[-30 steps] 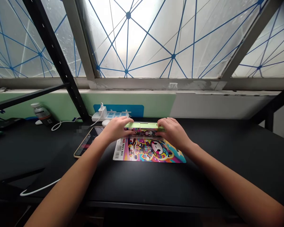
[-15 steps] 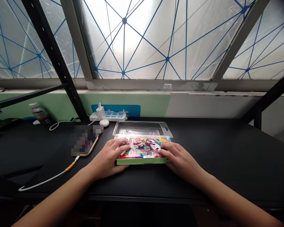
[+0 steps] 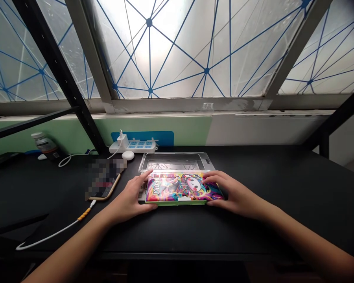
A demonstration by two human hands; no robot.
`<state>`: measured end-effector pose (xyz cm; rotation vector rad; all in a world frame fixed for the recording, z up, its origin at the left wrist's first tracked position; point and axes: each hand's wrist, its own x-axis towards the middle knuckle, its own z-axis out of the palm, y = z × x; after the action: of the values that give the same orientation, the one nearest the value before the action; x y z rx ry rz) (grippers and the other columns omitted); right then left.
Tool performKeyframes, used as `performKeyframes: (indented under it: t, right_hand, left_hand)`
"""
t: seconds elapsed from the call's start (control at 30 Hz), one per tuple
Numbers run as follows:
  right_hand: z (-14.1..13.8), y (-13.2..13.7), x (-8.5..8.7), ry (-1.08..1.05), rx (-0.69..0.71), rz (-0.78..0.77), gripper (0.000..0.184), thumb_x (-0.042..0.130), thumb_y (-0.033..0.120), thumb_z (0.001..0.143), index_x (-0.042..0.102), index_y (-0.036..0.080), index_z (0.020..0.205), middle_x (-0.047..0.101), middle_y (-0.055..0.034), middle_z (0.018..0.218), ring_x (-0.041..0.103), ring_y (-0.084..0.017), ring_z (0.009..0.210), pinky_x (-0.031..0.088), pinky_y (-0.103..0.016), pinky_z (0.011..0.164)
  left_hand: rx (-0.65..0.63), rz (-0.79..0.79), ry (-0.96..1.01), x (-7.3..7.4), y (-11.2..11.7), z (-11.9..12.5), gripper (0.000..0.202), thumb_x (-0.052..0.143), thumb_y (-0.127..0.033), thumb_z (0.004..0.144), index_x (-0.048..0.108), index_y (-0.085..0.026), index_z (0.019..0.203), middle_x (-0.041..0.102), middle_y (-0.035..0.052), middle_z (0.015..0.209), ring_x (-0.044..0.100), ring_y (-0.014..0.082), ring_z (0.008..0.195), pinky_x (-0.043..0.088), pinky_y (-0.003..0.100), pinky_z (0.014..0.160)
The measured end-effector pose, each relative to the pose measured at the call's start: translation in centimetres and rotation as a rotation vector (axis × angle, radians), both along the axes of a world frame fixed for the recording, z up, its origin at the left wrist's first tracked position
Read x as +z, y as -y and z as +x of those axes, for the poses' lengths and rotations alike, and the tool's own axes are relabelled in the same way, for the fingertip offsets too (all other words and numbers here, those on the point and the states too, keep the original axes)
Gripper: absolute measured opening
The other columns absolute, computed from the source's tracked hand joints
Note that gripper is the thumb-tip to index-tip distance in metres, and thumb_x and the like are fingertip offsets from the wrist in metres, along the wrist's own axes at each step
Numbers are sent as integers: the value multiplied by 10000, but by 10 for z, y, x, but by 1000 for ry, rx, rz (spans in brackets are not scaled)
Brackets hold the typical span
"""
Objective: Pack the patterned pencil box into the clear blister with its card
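A flat box (image 3: 179,186) with a bright cartoon print and a green lower edge, resembling a pencil case, lies just in front of a clear plastic package (image 3: 174,160). My left hand (image 3: 132,198) spans its left end, index finger at the back corner and thumb along the front edge. On the right end, my right hand (image 3: 228,192) curls its fingers over the top with the thumb at the front edge. A pale printed strip shows beside the box's left end, partly hidden by my left hand.
A phone (image 3: 106,192) with a white cable (image 3: 50,234) lies left of my left hand. Behind it are a round white object (image 3: 128,155) and a power strip (image 3: 140,146). A bottle (image 3: 47,145) leans at the far left. Black frame posts flank the black desk (image 3: 271,173).
The printed top now reaches further right, over the green edge. My right hand has shifted outward with its thumb at the front. My left index finger has moved to the back corner.
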<state>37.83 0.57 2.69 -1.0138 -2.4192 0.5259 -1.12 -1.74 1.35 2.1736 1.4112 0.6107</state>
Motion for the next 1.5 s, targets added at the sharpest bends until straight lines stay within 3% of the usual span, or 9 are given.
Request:
performKeyframes:
  t: [0.1, 0.23, 0.4, 0.5, 0.67, 0.83, 1.1, 1.33, 1.5]
  right_hand:
    - [-3, -11, 14, -79, -5, -81, 410, 772, 508, 837, 681, 251, 1143, 686, -97, 1251, 657, -291, 1156, 540, -434, 1009]
    - [-4, -31, 12, -319, -265, -193, 393, 623, 610, 913, 678, 221, 917, 698, -35, 799, 687, -221, 725, 582, -356, 668]
    - [-2, -40, -14, -428, -426, -124, 431, 656, 603, 889, 567, 237, 1099, 640, -6, 813, 644, -180, 574, 563, -351, 568]
    - [-2, -32, -20, -293, -397, 48, 390, 628, 542, 927, 592, 244, 1176, 656, -60, 955, 676, -211, 710, 584, -377, 635]
    - [-1, -18, -18, -43, -291, 250, 416, 554, 494, 984, 615, 262, 1324, 565, -158, 1378, 583, -343, 1280, 536, -519, 1026]
    - [6, -9, -13, 129, -209, 103, 764, 683, 626, 865, 437, 329, 1525, 221, -136, 1708, 305, -446, 1511, 409, -644, 1131]
    - [7, -3, -5, 84, -113, -70, 1389, 933, 605, 546, 121, 348, 1643, -4, -157, 1736, 151, -466, 1539, 361, -618, 1172]
    - [14, -4, -8, 116, -153, -142, 1389, 897, 509, 661, -76, 367, 1643, 44, -103, 1741, 246, -425, 1521, 418, -537, 1165]
    - [15, -6, -12, 96, -192, -107, 1268, 860, 470, 727, -9, 377, 1646, 332, -134, 1671, 427, -417, 1456, 492, -547, 1106]
  left_hand:
    - [3, 9, 23, -1, 0, 1, 1058, 803, -412, 797, 165, -306, 1634, 498, 149, 1517, 448, 373, 1431, 353, 552, 1182]
    - [0, -4, 6, -2, 3, 0, 1179, 830, -425, 770, 49, -322, 1647, 533, 143, 1496, 434, 378, 1446, 354, 564, 1177]
    - [-17, -7, -31, 0, 5, -1, 1152, 811, -457, 800, 39, -343, 1647, 499, 125, 1540, 396, 363, 1479, 338, 565, 1198]
    - [-58, 25, -111, 0, 4, -1, 923, 796, -477, 820, 311, -345, 1594, 347, 114, 1638, 321, 389, 1515, 318, 569, 1217]
    - [-83, 112, -75, 1, 6, 1, 777, 763, -551, 845, 439, -335, 1518, 145, 102, 1687, 347, 398, 1499, 418, 543, 1174]
    - [-122, 140, -73, 2, 7, 3, 804, 795, -518, 831, 412, -359, 1520, 110, 96, 1697, 291, 413, 1524, 398, 571, 1187]
    - [-109, 146, -46, 3, 5, 2, 991, 809, -511, 822, 196, -395, 1592, 57, 105, 1725, 178, 420, 1565, 340, 614, 1201]
    - [-93, 89, -8, 3, 3, -2, 1136, 832, -541, 787, 74, -382, 1618, 102, 115, 1731, 171, 398, 1571, 306, 591, 1225]
    - [-53, 46, 29, -2, 1, -4, 1123, 835, -517, 794, 78, -396, 1615, 237, 126, 1696, 366, 399, 1500, 347, 588, 1207]
